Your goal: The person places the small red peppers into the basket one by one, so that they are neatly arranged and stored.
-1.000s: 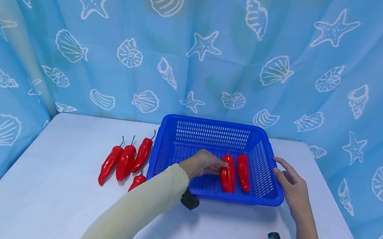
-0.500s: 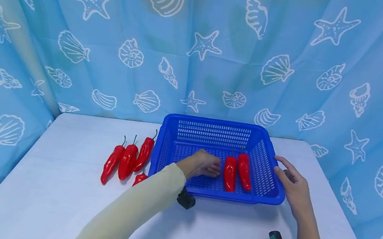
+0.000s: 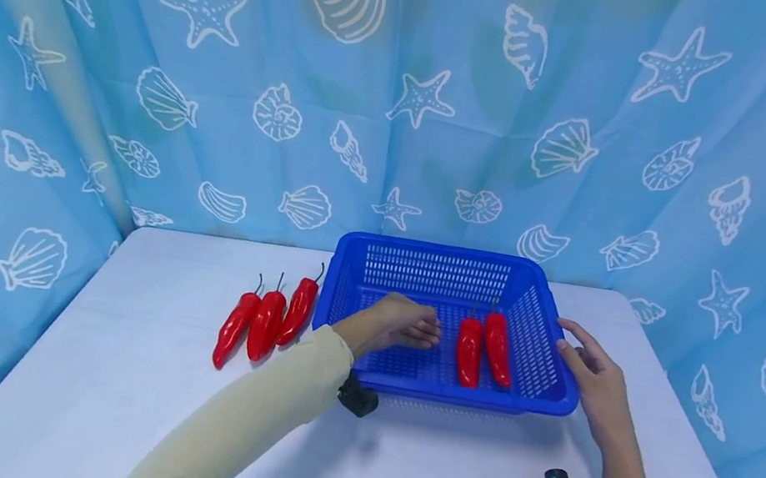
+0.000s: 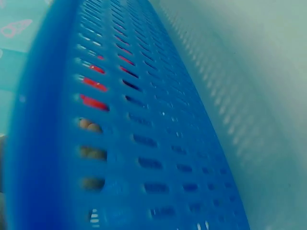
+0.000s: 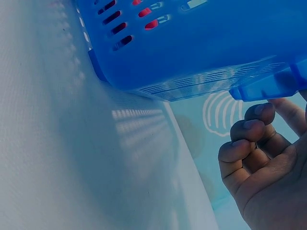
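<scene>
In the head view, my left hand [image 3: 405,323] is inside a blue slotted plastic basket [image 3: 434,389], fingers loosely curled and holding nothing. Two red chili peppers [image 3: 468,353] lie side by side in the basket's right half, apart from that hand. My right hand [image 3: 595,380] holds the basket's right rim between thumb and index finger; the right wrist view shows the other fingers [image 5: 247,132] curled below the rim, not touching it. Through the slots of the basket wall [image 4: 158,129], the left wrist view shows bits of red and of my left hand [image 4: 91,153].
Several more red chili peppers [image 3: 265,327] lie on the white table [image 3: 104,361], left of the basket. My left sleeve [image 3: 246,419] crosses over the table in front of them. A blue curtain [image 3: 413,151] with shell prints hangs close behind the basket.
My left hand has let go of the left chili pepper in the basket and moved away leftward. The right hand stays at the rim. The head view has shifted slightly, and one table pepper is now hidden.
</scene>
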The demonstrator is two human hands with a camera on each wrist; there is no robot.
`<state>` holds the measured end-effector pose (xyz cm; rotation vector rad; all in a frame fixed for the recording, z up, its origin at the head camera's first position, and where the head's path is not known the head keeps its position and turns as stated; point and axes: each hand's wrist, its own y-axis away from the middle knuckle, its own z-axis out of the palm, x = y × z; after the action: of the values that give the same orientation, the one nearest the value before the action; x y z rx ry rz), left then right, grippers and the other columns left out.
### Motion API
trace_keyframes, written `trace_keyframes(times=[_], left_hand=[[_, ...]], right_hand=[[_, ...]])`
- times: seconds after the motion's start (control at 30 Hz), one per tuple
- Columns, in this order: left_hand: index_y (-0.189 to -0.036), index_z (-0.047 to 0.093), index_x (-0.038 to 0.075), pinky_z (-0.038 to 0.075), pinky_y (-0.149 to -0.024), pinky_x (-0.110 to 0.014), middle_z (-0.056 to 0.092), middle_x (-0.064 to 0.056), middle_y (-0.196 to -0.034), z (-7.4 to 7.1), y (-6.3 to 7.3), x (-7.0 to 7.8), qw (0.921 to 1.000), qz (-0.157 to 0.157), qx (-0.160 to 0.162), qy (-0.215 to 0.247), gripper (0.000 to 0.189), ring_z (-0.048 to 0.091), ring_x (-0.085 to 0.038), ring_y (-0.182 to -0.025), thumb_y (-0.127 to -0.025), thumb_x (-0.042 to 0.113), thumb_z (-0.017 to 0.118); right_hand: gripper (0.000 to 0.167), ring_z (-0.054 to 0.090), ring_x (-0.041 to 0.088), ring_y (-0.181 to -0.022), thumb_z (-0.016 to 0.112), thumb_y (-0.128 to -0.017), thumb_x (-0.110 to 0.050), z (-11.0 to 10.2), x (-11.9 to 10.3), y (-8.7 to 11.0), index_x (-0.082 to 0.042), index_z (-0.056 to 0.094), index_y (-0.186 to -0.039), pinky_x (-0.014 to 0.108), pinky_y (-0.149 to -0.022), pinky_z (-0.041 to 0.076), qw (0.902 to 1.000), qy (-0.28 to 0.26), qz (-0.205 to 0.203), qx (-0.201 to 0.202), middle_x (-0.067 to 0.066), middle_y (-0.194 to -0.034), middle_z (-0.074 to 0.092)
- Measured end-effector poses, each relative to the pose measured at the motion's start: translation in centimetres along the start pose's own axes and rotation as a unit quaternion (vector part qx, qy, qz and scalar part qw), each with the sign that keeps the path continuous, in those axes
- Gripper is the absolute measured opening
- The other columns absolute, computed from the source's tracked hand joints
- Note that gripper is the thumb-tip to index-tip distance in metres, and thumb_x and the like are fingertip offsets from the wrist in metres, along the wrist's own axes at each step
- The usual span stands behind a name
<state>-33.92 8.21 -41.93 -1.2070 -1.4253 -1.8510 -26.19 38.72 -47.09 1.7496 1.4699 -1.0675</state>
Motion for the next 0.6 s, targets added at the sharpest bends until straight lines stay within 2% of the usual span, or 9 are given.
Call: trace_keyframes(times=[0.37, 0.6], left_hand=[[-0.113, 0.067, -0.006, 0.055, -0.093, -0.040, 0.072, -0.019, -0.103, -1.7, 1.6, 0.3, 0.9992, 0.022, -0.033, -0.001, 0.024, 0.072, -0.028, -0.096, -0.102, 0.012, 0.056], [-0.113, 0.068, -0.004, 0.058, -0.087, -0.035, 0.073, -0.017, -0.102, -2.4, 2.0, -0.4, 0.9981, 0.039, -0.045, -0.015, 0.023, 0.073, -0.025, -0.094, -0.101, 0.013, 0.057]], right_hand=[[0.066, 0.045, 0.052, -0.129, 0.048, -0.098, -0.060, -0.1, 0.3, -0.4, -0.031, 0.034, -0.157, 0.071, -0.098, 0.039, 1.0000, -0.001, 0.001, -0.003, 0.028, -0.147, 0.045], [0.064, 0.048, 0.052, -0.127, 0.048, -0.099, -0.058, 0.1, 0.6, -0.3, -0.032, 0.034, -0.157, 0.068, -0.098, 0.041, 0.9999, -0.007, -0.005, -0.008, 0.029, -0.145, 0.046]])
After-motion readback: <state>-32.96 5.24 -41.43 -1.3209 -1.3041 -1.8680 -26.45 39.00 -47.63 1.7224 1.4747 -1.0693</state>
